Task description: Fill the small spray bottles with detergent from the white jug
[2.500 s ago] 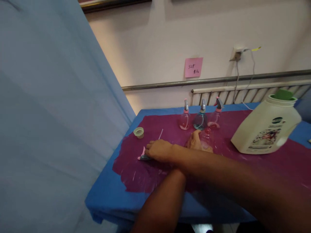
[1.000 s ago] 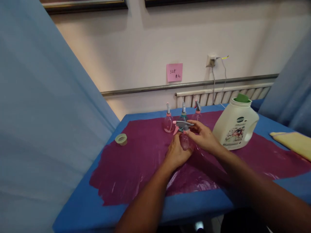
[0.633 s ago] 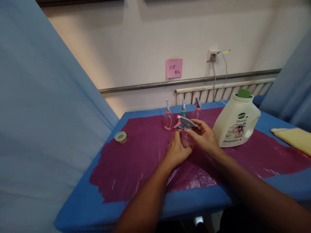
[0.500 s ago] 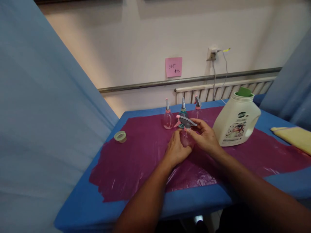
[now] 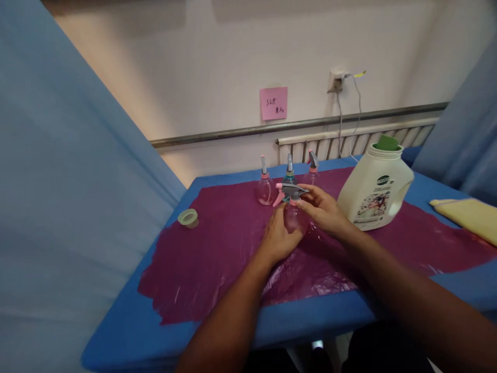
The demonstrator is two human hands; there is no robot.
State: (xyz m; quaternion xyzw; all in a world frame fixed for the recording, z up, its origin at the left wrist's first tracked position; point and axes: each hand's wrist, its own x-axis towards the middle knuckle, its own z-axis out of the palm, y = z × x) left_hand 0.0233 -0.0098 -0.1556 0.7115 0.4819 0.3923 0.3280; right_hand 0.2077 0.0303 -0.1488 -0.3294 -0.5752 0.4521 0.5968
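1. Moved since the earliest frame: the spray head [image 5: 292, 189], then lying to the left on the purple sheet [image 5: 217, 259], now sits atop the near bottle [image 5: 294, 216].
2. Nearest, the left hand [image 5: 276, 235] curls around that bottle's round body; whether its base touches the sheet I cannot tell.
3. The right hand [image 5: 323, 208] has thumb and fingers bent, pinching around the spray head's pink collar.
4. Probably thin, light plastic, smooth and slightly squeezable: cradle the body gently, grip the collar.
5. Beyond, a small cup [image 5: 188, 217] stands left, a cream jug [image 5: 379, 189] right.
6. Far: three spray bottles [image 5: 265, 191].
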